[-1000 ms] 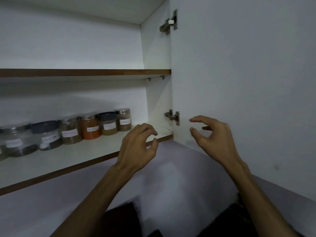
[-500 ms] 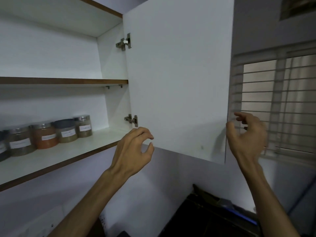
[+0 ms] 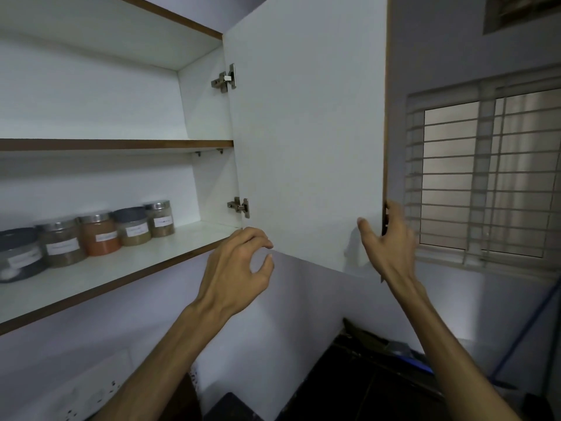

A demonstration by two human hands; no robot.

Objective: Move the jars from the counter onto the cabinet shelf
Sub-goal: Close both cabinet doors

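The cabinet door (image 3: 309, 141) stands wide open, its white inner face turned toward the room, and the person's right hand (image 3: 387, 238) grips its free edge low down, thumb on the inner face and fingers wrapped around the far side out of sight. The left hand (image 3: 239, 265) hangs in the air just below the door's lower hinge (image 3: 239, 206), empty, its fingers loosely curled with thumb and forefinger close together but not touching anything. On the lower shelf (image 3: 127, 268), five labelled jars (image 3: 100, 233) stand upright in a row along the back wall, touching or nearly touching one another: two with dark lids, three with silver ones, one filled with orange powder, the rest with brownish or pale contents. The front of that shelf is bare white board. The upper shelf (image 3: 115, 144) shows only its brown front edge. To the right of the door there is a window (image 3: 485, 177) with horizontal bars. Below the hands is a dark counter area (image 3: 379, 375), too dim to make out what lies on it.
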